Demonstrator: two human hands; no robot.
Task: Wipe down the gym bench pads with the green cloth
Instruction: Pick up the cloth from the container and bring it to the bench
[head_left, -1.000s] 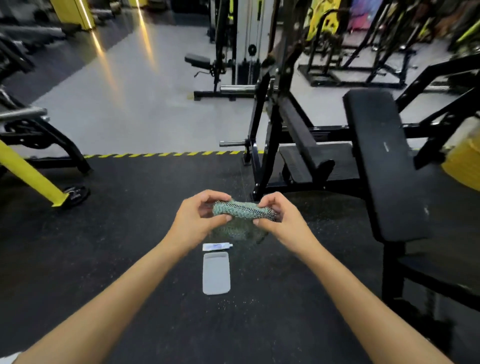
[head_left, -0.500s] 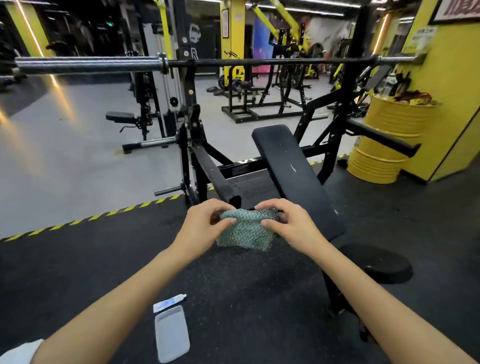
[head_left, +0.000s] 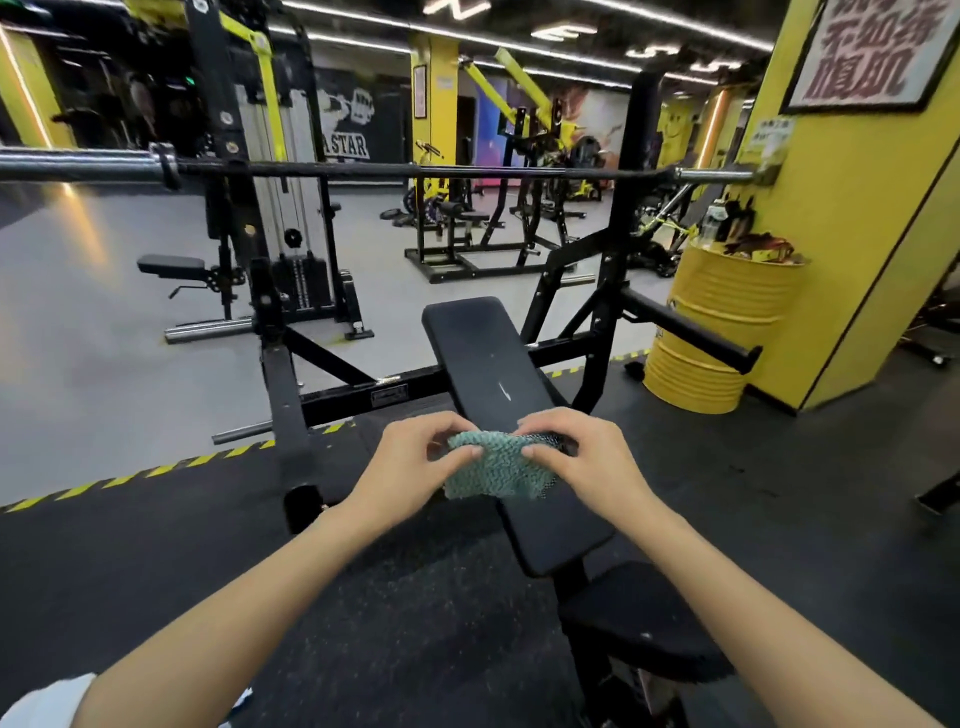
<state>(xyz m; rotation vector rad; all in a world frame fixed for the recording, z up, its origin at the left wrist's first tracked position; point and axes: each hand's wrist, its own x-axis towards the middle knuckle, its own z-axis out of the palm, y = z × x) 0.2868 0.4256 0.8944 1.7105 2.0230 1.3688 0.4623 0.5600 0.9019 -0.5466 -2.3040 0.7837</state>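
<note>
The green cloth (head_left: 493, 470) hangs folded between both hands, in the air above the middle of the long black back pad (head_left: 483, 353) of the bench. My left hand (head_left: 410, 462) pinches its left top edge. My right hand (head_left: 587, 462) pinches the right top edge. The pad runs away from me, with a small pale streak on it. A shorter black seat pad (head_left: 634, 618) sits lower, near me on the right. Neither pad is touched by the cloth as far as I can see.
A barbell (head_left: 363, 169) lies across the rack uprights (head_left: 618, 249) above the far end of the bench. A yellow drum (head_left: 717, 332) and yellow pillar stand at right. Black rubber floor lies under me; grey floor with other machines beyond the hazard stripe.
My view has risen and swung toward the bench. The hands have carried the cloth from over the floor to above the back pad, and the rolled cloth now hangs unfolded.
</note>
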